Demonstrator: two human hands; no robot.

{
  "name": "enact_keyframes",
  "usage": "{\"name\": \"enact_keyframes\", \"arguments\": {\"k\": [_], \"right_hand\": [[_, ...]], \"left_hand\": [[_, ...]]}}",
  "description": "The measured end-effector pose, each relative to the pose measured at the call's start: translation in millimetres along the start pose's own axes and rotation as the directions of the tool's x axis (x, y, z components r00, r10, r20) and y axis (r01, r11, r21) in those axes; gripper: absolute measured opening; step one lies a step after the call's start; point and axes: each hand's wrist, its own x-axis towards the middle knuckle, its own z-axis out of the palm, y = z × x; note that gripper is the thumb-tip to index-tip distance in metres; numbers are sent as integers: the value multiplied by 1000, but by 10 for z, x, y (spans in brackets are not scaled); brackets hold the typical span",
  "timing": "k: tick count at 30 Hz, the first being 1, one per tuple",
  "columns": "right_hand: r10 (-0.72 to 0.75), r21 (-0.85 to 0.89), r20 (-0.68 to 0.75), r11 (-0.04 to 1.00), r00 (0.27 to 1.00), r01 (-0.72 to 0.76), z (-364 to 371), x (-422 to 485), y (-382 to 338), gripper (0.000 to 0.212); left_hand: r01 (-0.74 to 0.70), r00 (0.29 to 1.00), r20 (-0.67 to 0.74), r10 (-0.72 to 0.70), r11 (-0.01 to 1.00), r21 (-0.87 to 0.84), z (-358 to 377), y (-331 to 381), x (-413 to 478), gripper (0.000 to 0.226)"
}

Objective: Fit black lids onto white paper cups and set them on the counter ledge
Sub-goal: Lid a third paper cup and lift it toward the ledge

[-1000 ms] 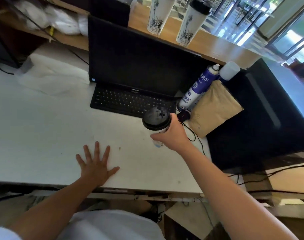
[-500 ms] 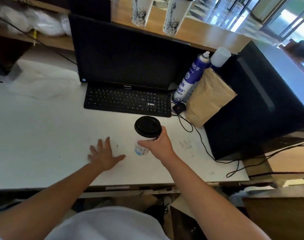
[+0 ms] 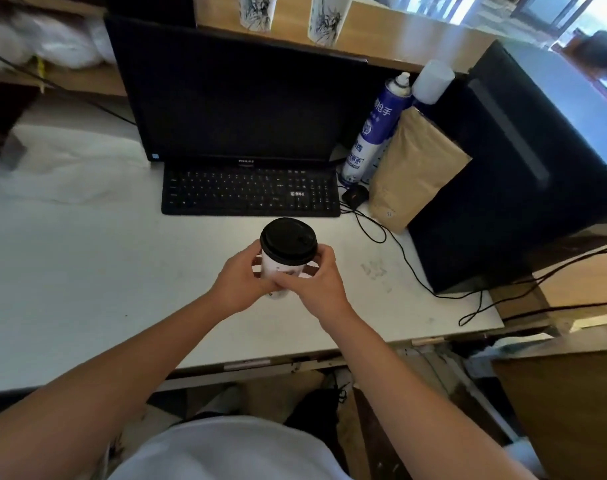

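Both hands, left hand [image 3: 238, 284] and right hand [image 3: 314, 284], grip the black-lidded white paper cup [image 3: 284, 263] above the white tabletop [image 3: 87, 271].

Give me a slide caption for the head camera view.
The left hand and right hand hold a white paper cup with its black lid on, in front of the keyboard.

Black-lidded white cup [image 3: 284, 263], upright

A dark monitor [image 3: 239, 95] stands at twelve o'clock on the white desk [image 3: 70, 271], with a black keyboard [image 3: 250, 192] just before it. At two o'clock a blue spray can [image 3: 374, 133], a brown paper bag [image 3: 412, 168] and a black computer tower [image 3: 502, 188] crowd together.
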Motion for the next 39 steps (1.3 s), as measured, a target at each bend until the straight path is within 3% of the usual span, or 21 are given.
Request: {"name": "enact_keyframes", "arguments": {"k": [5, 14, 17, 31, 39], "right_hand": [[11, 28, 82, 1000, 997, -13, -170, -1, 15, 73], [26, 92, 99, 995, 995, -35, -519, 133, -41, 58], [33, 65, 75, 997, 997, -38, -644, 205, -47, 56], [-58, 137, 39, 989, 998, 52, -1205, 630, -430, 56], [-228, 144, 89, 966, 970, 213, -1481, 1053, -874, 47]], "left_hand": [[-12, 984, 174, 27, 996, -86, -229, -22, 23, 68], [-48, 947, 312, 79, 993, -107, -162, 17, 223, 49], [-36, 931, 351, 100, 982, -186, -93, 86, 298, 48], [-96, 956, 267, 123, 989, -114, 202, 817, 925, 56], [-202, 963, 162, 214, 975, -91, 181, 1313, 1292, 59]]}}
